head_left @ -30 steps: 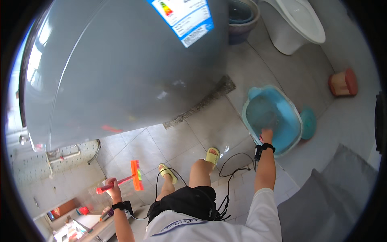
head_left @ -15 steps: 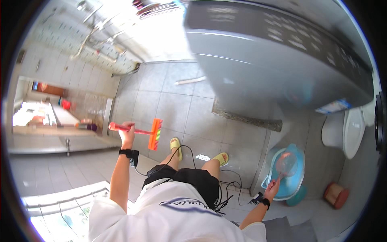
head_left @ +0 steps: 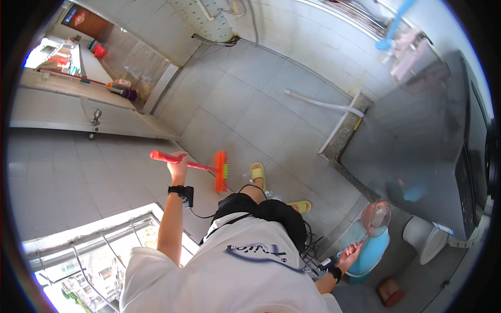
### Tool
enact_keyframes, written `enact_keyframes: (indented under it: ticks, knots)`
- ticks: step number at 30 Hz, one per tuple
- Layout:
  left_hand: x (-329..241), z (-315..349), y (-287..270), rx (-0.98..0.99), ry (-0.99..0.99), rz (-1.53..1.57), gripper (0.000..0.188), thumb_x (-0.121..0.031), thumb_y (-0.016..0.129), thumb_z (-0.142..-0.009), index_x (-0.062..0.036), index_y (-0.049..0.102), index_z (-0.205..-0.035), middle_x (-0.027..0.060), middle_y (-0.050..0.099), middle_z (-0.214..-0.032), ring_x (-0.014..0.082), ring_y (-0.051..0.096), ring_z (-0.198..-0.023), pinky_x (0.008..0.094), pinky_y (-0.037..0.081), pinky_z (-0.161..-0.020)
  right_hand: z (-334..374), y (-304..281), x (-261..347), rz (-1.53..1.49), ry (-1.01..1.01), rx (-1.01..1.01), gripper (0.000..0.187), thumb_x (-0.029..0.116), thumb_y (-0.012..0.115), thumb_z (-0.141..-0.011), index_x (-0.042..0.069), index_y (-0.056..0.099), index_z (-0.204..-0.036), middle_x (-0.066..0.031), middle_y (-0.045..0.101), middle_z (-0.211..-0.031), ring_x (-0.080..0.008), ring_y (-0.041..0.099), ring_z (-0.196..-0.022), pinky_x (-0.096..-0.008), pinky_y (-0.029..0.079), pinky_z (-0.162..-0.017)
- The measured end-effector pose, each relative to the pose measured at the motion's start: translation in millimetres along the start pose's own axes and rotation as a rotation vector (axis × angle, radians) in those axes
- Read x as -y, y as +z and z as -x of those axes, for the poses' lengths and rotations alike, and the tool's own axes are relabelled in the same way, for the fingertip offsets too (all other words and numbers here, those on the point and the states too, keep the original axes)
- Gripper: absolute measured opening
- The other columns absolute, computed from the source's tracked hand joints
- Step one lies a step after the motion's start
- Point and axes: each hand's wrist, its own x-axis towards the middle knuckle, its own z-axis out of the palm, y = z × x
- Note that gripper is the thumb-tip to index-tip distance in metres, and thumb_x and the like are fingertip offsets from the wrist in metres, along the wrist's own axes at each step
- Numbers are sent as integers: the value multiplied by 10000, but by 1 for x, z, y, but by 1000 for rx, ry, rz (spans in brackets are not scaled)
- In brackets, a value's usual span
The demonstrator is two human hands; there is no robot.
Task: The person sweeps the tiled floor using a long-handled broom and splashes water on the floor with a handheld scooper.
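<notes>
Two pale-yellow slippers (head_left: pixel 258 173) stand on a grey tiled floor (head_left: pixel 235 104) as a person in a white T-shirt (head_left: pixel 224 276) and black shorts (head_left: pixel 279 216) holds a tool in each hand. The left hand (head_left: pixel 178 169), out at the person's left, has its fingers wrapped closed around the handle of a red-handled brush (head_left: pixel 221 171) with a flat orange head and rows of red and yellow-green bristles; the head points inward, to the left of the near slipper. The right hand (head_left: pixel 349 256), low on the other side, has its fingers curled around the thin handle of a round, see-through pinkish scoop (head_left: pixel 376 219). The scoop's bowl appears across the far end of a light-blue plastic basin (head_left: pixel 373 254); whether the two touch cannot be told. Black straps circle both wrists, with dark cables trailing near the shorts. Beyond the basin rise a grey boxy appliance (head_left: pixel 417 135) and, beside it, a white toilet (head_left: pixel 434 245). A pale hose (head_left: pixel 318 103) lies on the tiles, and a reddish container (head_left: pixel 390 292) sits near the basin. At lower left, a barred window (head_left: pixel 109 266) lets in bright daylight.
</notes>
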Motion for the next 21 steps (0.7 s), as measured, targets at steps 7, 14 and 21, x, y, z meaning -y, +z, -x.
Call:
enact_keyframes:
  ticks: [7, 14, 21]
  knots:
    - [37, -63, -27, 39, -9, 63, 82, 26, 556, -677, -2, 557, -754, 67, 540, -807, 136, 541, -693, 248, 463, -612, 10, 96, -92, 5, 165, 36, 277, 217, 499, -824, 118, 449, -1077, 31, 416, -663, -26, 263, -405, -146, 227, -316]
    - [49, -124, -49, 51, 78, 52, 83, 48, 534, -693, 2, 544, -762, 73, 545, -843, 134, 535, -695, 240, 463, -600, 1, 185, -142, 218, 266, 58, 242, 206, 486, -831, 118, 476, -1056, 33, 425, -640, -19, 286, -409, -138, 233, -323]
    - [33, -216, -29, -19, -120, 302, 88, 62, 541, -702, -3, 537, -761, 61, 549, -807, 108, 528, -595, 217, 435, -495, -17, 282, -172, 350, 307, 109, 251, 209, 482, -832, 129, 472, -1070, 36, 418, -643, -9, 283, -416, -132, 221, -333]
